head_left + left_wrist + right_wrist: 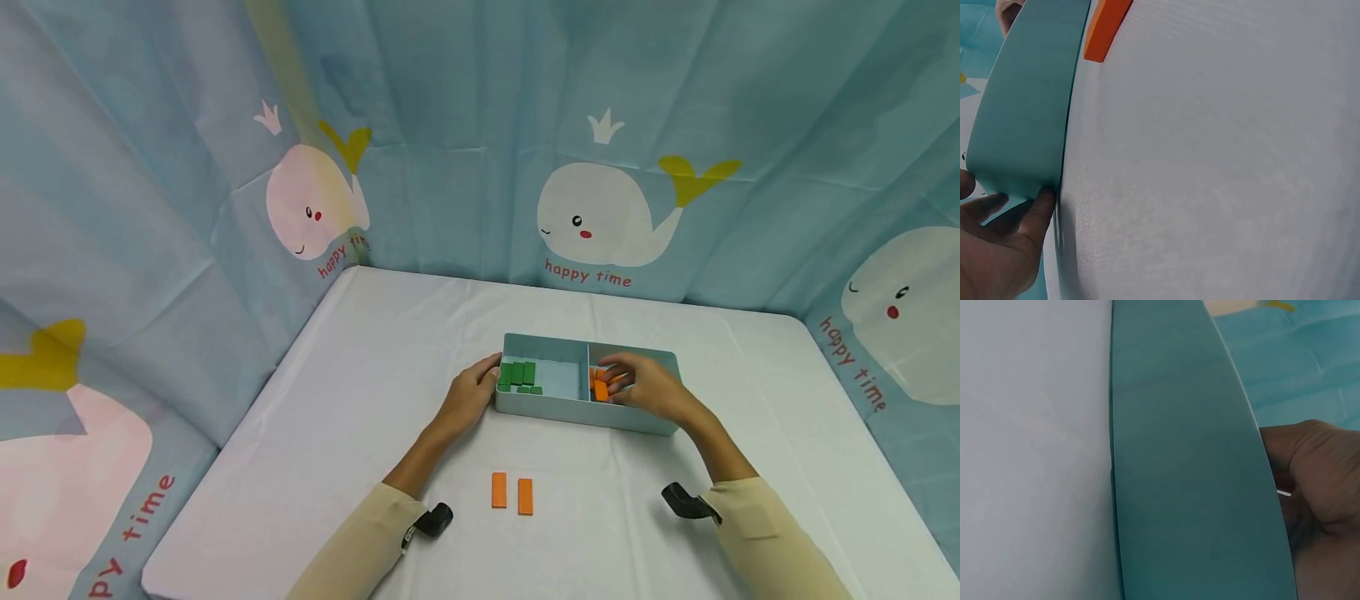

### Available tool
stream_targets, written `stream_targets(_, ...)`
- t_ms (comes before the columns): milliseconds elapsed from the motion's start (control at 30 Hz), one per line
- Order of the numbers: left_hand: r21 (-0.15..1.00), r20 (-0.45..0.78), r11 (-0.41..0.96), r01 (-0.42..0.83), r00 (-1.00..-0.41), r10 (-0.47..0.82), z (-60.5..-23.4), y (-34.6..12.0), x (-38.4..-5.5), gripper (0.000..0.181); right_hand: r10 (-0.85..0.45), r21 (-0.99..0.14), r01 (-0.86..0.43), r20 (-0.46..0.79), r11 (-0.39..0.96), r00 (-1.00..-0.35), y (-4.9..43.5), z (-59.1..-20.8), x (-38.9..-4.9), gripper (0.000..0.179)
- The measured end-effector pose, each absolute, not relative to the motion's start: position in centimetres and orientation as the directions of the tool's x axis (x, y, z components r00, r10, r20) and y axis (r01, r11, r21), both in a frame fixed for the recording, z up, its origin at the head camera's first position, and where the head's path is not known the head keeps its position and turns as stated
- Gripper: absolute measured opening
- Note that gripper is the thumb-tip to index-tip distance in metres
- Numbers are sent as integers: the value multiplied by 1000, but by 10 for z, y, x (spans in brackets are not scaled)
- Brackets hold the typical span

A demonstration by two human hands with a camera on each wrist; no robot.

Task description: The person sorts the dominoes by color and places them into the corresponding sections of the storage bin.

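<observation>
A grey-green two-compartment box (551, 406) sits on the white table. My left hand (468, 392) lies at its left end, fingers against the end wall. In the left wrist view, the left hand's fingers (1038, 215) reach that wall near its lower corner. Green blocks (517, 372) lie in the left compartment. My right hand (647, 385) reaches into the right compartment, where its bent fingers are among orange blocks (601, 390). Seen from the right wrist, the box's front wall (1191, 456) hides the right fingertips. I cannot tell whether they pinch a block.
Two orange blocks, a left one (498, 490) and a right one (525, 497), lie side by side on the table in front of the box. A thin divider (588, 372) separates the compartments. Blue whale-print curtains (465, 208) surround the table (405, 333).
</observation>
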State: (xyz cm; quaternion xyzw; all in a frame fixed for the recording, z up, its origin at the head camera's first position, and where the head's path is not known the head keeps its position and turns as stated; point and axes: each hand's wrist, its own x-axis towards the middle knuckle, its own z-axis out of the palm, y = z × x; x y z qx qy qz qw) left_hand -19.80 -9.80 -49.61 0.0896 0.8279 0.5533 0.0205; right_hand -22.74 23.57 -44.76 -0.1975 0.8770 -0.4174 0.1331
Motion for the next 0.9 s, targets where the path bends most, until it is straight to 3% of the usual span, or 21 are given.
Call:
stream_targets(500, 926, 62, 358, 122, -983, 174, -495, -97, -196, 52, -558, -856, -194, -127, 479, -820, 231, -453, -238, 52)
stream_targets(900, 920, 58, 373, 119, -984, 171, -495, -97, -197, 52, -468, -836, -185, -94, 516, -879, 238, -448, -229, 57)
